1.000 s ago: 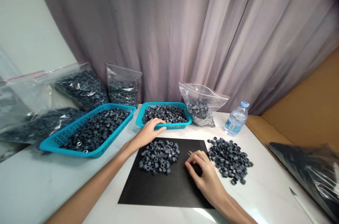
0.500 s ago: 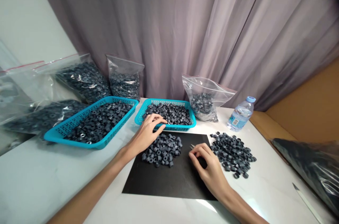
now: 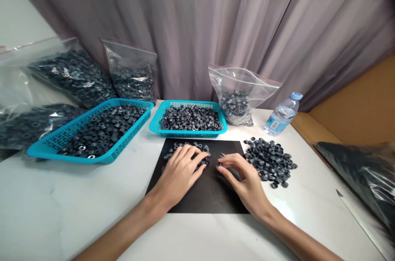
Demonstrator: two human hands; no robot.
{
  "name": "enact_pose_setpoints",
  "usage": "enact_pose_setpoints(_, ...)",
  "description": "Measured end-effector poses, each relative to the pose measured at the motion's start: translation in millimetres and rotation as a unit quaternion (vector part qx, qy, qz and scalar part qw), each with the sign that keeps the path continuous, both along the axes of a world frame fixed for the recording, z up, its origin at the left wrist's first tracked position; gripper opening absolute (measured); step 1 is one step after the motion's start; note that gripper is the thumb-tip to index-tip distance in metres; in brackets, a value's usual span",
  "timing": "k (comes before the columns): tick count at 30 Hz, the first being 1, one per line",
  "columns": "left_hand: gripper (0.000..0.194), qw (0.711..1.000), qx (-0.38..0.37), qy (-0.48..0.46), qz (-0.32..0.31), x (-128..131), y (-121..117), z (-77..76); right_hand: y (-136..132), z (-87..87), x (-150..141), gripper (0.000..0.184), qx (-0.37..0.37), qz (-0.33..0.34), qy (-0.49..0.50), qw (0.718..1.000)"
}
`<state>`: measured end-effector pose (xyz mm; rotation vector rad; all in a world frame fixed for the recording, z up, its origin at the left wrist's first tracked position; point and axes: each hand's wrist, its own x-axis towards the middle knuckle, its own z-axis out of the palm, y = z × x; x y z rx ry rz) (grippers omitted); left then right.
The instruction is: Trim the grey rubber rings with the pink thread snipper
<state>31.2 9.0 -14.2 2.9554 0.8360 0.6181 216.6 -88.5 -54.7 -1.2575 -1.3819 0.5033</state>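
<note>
My left hand [image 3: 180, 170] rests over a pile of small dark grey rings [image 3: 202, 148] on a black mat [image 3: 203, 199]. Its fingers are curved and apart, with a gap between thumb and forefinger; the palm hides much of the pile. To the right, my right hand [image 3: 242, 174] is closed in a pinch above the mat. A thin pointed metal tool [image 3: 222, 155] sticks out beyond its fingers, mostly hidden by them. Something small and dark shows at the thumb tip. A second heap of grey rings [image 3: 271, 162] lies just beyond that hand on the white table.
Two blue baskets, a left one [image 3: 112, 156] and a middle one [image 3: 188, 133], hold grey pieces. Clear zip bags of pieces stand behind, one [image 3: 236, 105] at right. A water bottle [image 3: 282, 115] stands near a cardboard box [image 3: 358, 105]. A pointed blade-like strip [image 3: 354, 218] lies at right.
My left hand has moved from the middle basket's near edge down onto the ring pile on the mat. My right hand stays pinched near the mat's right side. The view has shifted slightly.
</note>
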Motion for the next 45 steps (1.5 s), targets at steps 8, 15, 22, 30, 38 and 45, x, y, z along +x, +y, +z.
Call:
enact_pose_setpoints(8, 0.029, 0.999, 0.011, -0.016, 0.027, 1, 6, -3.7, -1, -1.2, -1, 0.014, -0.023, -0.019, -0.026, 0.999)
enact_pose_setpoints(15, 0.026, 0.997, 0.073, -0.018, 0.016, 13, 2, -10.2, 1, -2.4, -3, 0.018, -0.032, -0.022, -0.004, 0.999)
enact_pose_setpoints(22, 0.016, 0.996, 0.085, 0.014, -0.019, 15, 2, -6.5, 2, -3.1, -2, 0.018, -0.03, -0.03, -0.007, 0.999)
enact_pose_setpoints(30, 0.02, 0.999, 0.038, -0.039, -0.005, 17, 4, -9.5, 2, -2.2, -3, 0.017, -0.023, -0.038, -0.022, 0.999)
enact_pose_setpoints(38, 0.019, 0.998, -0.003, -0.058, 0.005, 16, 8, -11.8, 2, -1.5, -3, 0.016, -0.026, -0.04, -0.037, 0.998)
enact_pose_setpoints(45, 0.012, 0.998, -0.002, -0.059, -0.009, 19, 3, -13.7, 1, -0.2, -3, 0.015, -0.021, -0.043, -0.05, 0.998)
